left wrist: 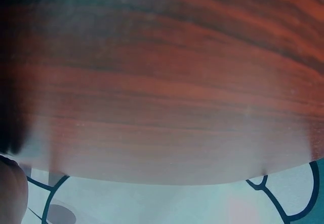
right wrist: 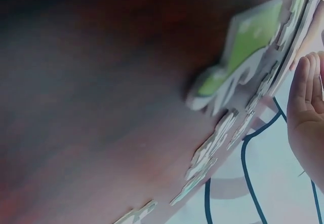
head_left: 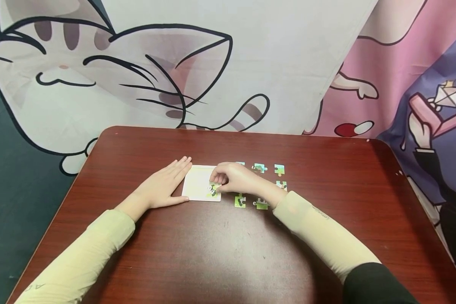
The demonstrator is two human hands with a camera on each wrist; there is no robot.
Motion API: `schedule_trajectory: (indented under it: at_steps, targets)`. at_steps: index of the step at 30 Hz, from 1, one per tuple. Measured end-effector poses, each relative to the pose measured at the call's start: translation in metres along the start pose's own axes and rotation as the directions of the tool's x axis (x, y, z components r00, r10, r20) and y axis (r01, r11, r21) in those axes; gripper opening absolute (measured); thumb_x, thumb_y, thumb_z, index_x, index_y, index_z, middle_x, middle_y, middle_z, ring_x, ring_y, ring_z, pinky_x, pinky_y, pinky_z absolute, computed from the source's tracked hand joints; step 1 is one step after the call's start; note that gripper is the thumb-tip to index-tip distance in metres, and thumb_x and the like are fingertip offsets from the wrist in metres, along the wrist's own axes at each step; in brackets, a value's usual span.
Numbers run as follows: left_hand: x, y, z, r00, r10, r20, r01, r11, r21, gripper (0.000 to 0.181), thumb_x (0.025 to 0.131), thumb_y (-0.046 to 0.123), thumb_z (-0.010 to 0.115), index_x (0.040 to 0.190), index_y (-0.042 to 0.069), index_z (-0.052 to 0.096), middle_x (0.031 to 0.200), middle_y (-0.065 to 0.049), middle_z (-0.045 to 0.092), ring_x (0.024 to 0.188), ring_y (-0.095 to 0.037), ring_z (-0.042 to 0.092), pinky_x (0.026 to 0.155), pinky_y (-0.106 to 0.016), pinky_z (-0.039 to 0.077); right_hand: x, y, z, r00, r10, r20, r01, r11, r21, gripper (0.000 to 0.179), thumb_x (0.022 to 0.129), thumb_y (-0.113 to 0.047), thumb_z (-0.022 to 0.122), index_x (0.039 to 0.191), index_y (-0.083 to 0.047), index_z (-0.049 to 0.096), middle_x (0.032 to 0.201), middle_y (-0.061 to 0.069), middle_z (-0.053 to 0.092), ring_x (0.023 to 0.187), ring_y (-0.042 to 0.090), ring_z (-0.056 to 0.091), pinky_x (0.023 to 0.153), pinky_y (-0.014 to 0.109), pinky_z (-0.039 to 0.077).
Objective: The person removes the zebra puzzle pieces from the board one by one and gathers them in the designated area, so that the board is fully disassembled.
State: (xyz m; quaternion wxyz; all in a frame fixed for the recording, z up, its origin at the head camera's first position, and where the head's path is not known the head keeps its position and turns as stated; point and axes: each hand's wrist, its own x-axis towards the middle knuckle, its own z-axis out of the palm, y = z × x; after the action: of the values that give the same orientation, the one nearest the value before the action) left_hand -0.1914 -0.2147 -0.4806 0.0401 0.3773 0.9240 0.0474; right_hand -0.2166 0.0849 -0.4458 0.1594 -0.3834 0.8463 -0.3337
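Observation:
A pale, flat puzzle board (head_left: 197, 179) lies on the table. My left hand (head_left: 167, 183) rests at its left side, fingers straight and thumb spread, touching the edge. Over the right part of the board, my right hand (head_left: 232, 175) pinches a green and white puzzle piece (head_left: 213, 189) at the lower right corner. Its fingers cover part of the piece. In the right wrist view, the curled fingers of the right hand (right wrist: 308, 102) show at the right edge. The left wrist view catches only a sliver of the left hand (left wrist: 11, 191).
Several loose puzzle pieces lie right of the board, among them a blue-green one (head_left: 279, 169) and a green one (head_left: 261, 204); the right forearm hides some. The brown table (head_left: 213, 253) meets a cat-printed cloth (head_left: 281, 63) at its far edge.

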Motion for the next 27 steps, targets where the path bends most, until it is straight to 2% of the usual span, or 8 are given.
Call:
schedule_trajectory:
  at_steps: [7, 16, 27]
  targets:
    - [0.000, -0.001, 0.003, 1.000, -0.005, 0.007, 0.005, 1.000, -0.002, 0.105, 0.098, 0.061, 0.064, 0.168, -0.003, 0.018, 0.179, -0.018, 0.014, 0.167, -0.033, 0.016, 0.136, -0.049, 0.022, 0.010, -0.003, 0.000, 0.998, -0.012, 0.054, 0.014, 0.999, -0.045, 0.027, 0.084, -0.010, 0.091, 0.106, -0.007, 0.076, 0.097, 0.005, 0.071, 0.087, 0.011, 0.066, 0.081, 0.017, 0.057]
    - [0.000, -0.001, 0.003, 1.000, 0.003, -0.012, -0.003, 1.000, -0.012, 0.105, 0.097, 0.060, 0.065, 0.167, -0.004, 0.021, 0.178, -0.020, 0.018, 0.166, -0.034, 0.019, 0.135, -0.050, 0.023, 0.016, -0.001, 0.003, 0.991, -0.028, 0.133, 0.043, 0.993, -0.111, 0.026, 0.083, -0.014, 0.090, 0.106, -0.010, 0.077, 0.099, 0.001, 0.068, 0.089, 0.008, 0.060, 0.081, 0.017, 0.051]
    - [0.000, 0.000, 0.001, 1.000, -0.008, -0.002, 0.007, 1.000, -0.013, 0.105, 0.097, 0.061, 0.065, 0.167, -0.003, 0.020, 0.178, -0.019, 0.016, 0.166, -0.033, 0.018, 0.135, -0.050, 0.023, 0.017, -0.001, 0.003, 0.985, -0.051, 0.162, 0.075, 0.986, -0.147, 0.025, 0.085, -0.013, 0.089, 0.106, -0.009, 0.078, 0.101, 0.002, 0.068, 0.091, 0.010, 0.060, 0.083, 0.018, 0.051]
